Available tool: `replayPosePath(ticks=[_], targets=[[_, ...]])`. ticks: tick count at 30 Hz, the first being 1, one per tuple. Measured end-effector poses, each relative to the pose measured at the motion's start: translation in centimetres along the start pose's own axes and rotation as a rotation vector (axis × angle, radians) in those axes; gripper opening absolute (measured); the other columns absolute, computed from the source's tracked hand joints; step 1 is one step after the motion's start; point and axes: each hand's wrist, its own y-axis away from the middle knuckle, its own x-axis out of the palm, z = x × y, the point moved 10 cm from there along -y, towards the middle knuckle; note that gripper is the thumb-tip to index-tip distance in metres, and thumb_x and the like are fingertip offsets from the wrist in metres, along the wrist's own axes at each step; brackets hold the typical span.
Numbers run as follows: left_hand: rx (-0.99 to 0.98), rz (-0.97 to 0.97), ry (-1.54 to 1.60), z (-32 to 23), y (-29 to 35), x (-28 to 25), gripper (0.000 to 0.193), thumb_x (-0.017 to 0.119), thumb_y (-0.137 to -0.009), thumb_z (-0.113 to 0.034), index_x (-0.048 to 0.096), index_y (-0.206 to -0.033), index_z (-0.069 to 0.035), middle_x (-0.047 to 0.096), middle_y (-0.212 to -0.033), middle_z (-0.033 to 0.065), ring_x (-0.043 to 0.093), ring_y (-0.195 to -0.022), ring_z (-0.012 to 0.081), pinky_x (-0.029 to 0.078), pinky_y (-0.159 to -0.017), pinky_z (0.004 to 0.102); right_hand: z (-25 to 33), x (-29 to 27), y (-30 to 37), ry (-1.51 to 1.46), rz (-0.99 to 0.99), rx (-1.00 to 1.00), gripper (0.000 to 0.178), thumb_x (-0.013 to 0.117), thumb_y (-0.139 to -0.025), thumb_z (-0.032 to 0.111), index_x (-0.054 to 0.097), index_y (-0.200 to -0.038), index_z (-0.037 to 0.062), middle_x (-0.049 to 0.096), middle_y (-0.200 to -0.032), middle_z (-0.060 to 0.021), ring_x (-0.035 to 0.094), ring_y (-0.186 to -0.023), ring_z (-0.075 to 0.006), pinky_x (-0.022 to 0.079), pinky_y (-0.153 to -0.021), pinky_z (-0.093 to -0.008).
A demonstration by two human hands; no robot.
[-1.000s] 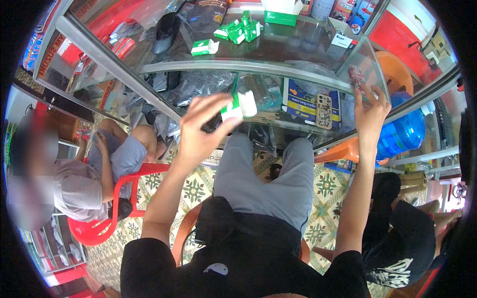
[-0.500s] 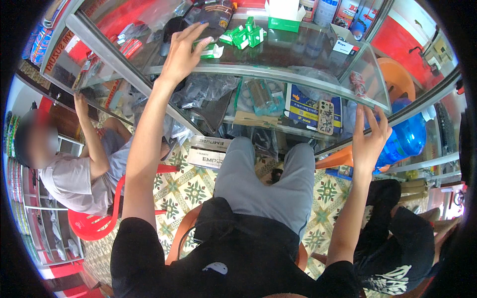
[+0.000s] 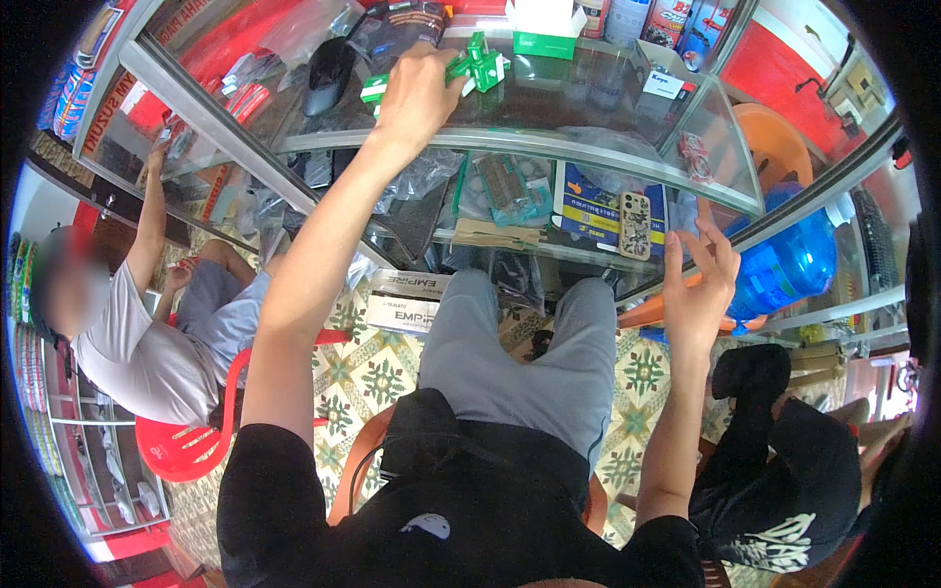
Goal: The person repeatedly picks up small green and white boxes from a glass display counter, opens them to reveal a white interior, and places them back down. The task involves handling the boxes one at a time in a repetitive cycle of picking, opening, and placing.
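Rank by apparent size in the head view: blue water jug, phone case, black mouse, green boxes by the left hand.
1. Blue water jug
2. Black mouse
3. Phone case, close to the mouse, unsure
4. Green boxes, each smallest, beside the left hand

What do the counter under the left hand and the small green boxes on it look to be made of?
Counter: clear glass in metal framing; goods beneath show through and it reflects light. Green boxes: likely printed cardboard, matte with crisp folded edges. The left hand rests on them; the right hand is empty.
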Motion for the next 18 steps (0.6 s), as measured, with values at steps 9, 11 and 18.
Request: replayPosePath(ticks=[9, 11, 18], targets=[[-0.185, -0.124, 0.309, 1.1, 1.0, -0.2, 0.047, 0.085, -0.083, -0.003, 0.077, -0.129, -0.006, 0.077, -0.106, 0.0131, 0.078, -0.088, 0.0201, 0.065, -0.080, 0.0331, 0.3, -0.5, 0.5, -0.021, 0.028, 0.024, 0.013, 0.081, -0.092, 0.009, 0.081, -0.103, 0.0012, 0.070, -0.136, -0.0125, 0.060, -0.102, -0.0289, 0.051, -0.089, -0.0406], [-0.241, -0.142, 0.347, 1.2, 1.3, -1.8, 0.050, 0.086, -0.084, -0.002, 0.075, -0.133, -0.007, 0.078, -0.110, 0.0096, 0.076, -0.093, 0.0135, 0.065, -0.084, 0.0297, 0.3, -0.7, 0.6, -0.017, 0.033, 0.034, 0.013, 0.081, -0.093, 0.009, 0.081, -0.103, 0.0005, 0.073, -0.130, -0.0120, 0.062, -0.104, -0.0296, 0.051, -0.089, -0.0409], [-0.290, 0.035, 0.917, -3.7, 4.5, -4.2, 0.067, 0.084, -0.085, 0.008, 0.063, -0.147, -0.001, 0.074, -0.120, 0.0098, 0.072, -0.100, 0.0121, 0.064, -0.094, 0.0331, 3.5, -0.3, 0.4, -0.415, 0.100, 0.001, 0.028, 0.084, -0.088, 0.003, 0.078, -0.115, -0.0015, 0.076, -0.118, -0.0144, 0.069, -0.094, -0.0247, 0.056, -0.089, -0.0369]])
